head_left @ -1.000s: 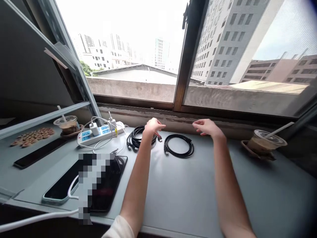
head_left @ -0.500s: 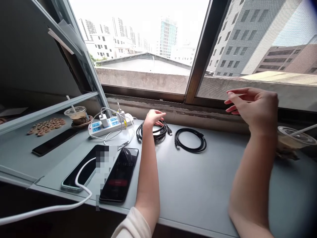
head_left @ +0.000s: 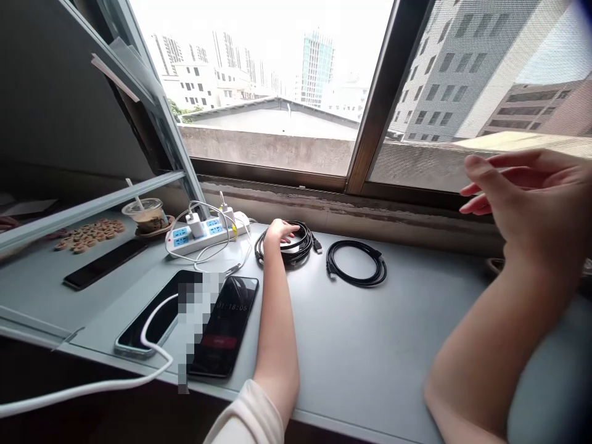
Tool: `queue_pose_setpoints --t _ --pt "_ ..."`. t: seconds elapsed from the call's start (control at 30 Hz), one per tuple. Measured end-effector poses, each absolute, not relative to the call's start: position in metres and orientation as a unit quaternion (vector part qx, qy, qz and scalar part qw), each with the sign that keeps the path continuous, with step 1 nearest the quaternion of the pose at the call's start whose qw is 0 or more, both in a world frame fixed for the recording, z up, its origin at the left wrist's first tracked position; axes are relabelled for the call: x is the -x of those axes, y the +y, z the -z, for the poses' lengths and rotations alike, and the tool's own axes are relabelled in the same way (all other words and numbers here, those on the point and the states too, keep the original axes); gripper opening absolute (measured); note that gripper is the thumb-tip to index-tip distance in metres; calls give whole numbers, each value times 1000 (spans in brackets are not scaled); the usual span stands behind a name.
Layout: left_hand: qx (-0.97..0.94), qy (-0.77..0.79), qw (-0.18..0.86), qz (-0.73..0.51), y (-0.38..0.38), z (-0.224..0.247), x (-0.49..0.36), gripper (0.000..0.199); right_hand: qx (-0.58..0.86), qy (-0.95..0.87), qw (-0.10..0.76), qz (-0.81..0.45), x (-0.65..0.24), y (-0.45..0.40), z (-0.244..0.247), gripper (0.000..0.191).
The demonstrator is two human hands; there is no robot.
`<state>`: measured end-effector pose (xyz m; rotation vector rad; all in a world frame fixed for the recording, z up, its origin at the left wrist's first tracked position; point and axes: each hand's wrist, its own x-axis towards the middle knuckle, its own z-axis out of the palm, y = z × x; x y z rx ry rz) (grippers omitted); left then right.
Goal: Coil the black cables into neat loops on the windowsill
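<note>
My left hand (head_left: 280, 231) reaches over the left part of a larger coil of black cable (head_left: 300, 250), fingers apart over its middle; whether it touches the cable is unclear. A USB plug sticks out at the coil's right side. To the right, a smaller black cable coil (head_left: 356, 263) lies flat on the grey desk (head_left: 361, 345). My right hand (head_left: 522, 191) is raised at the far right in front of the window, its fingers bent and apart, with nothing visible in them.
A white power strip (head_left: 208, 232) with chargers and looped white cables lies left of the coils. Two phones (head_left: 224, 327) (head_left: 160, 314) lie near the front edge, and a dark slab (head_left: 104, 265) farther left. Behind are a drink cup (head_left: 147, 214) and small brown pieces (head_left: 90, 235).
My right hand has moved to the right, and its forearm now hides most of the cup there. My left hand has lowered slightly toward the larger coil.
</note>
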<state>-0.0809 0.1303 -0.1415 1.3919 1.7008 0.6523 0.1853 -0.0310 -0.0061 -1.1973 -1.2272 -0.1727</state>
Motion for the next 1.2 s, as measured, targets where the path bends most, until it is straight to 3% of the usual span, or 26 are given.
queue_pose_setpoints --t 0.27,0.4,0.7,1.07,1.2 --pt "-562 667 426 -239 128 151 58 29 527 -499 684 73 -195 -40 2 26" --pt "-571 662 416 -251 127 143 57 40 522 -488 697 64 -192 -50 -2 24" --pt "-570 636 462 -240 120 128 44 12 503 -473 723 17 -195 -60 -7 26" --pt "-520 663 255 -473 96 68 71 33 548 -494 674 -31 -187 -60 -6 35" --pt "-526 557 229 -600 72 44 61 41 544 -572 610 -72 -181 -48 0 40"
